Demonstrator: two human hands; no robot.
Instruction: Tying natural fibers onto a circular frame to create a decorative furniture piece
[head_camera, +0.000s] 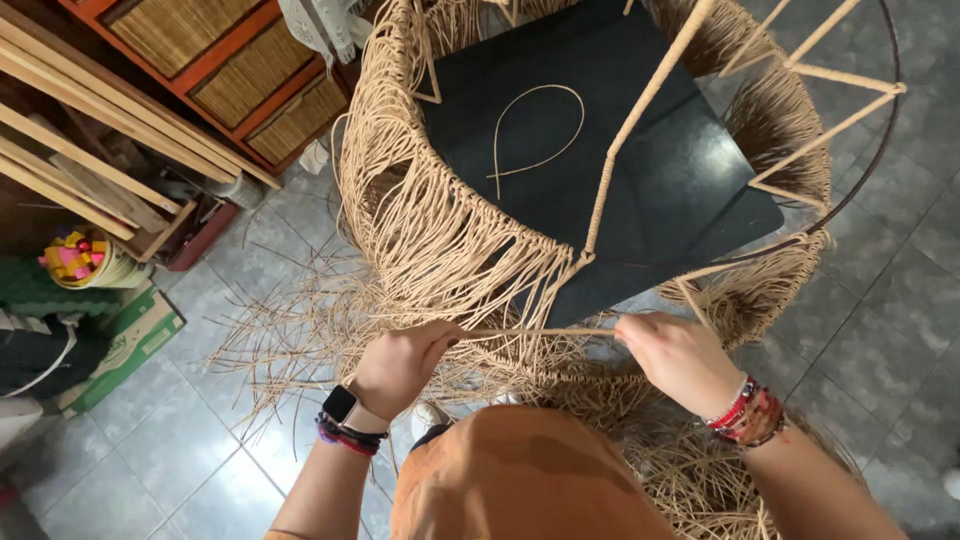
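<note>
1. Wicker strands (440, 240): tan, dry, rough-looking fibre, matt.
2. Frame ring (868, 165): thin dark metal.
3. Black panel (640, 170): smooth w/ slight sheen.
4. Floor tiles (880, 330): grey stone-look, glossy.

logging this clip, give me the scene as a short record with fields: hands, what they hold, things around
left hand: left hand grips one end of a rattan strand
right hand: right hand pinches the other end, strand stretched level between them
work piece: round woven rattan frame, loose strands hanging from its rim
inside frame: black board with a loose cane loop
floor: grey tiles, strand offcuts
left side: orange shelf with wicker drawers
</note>
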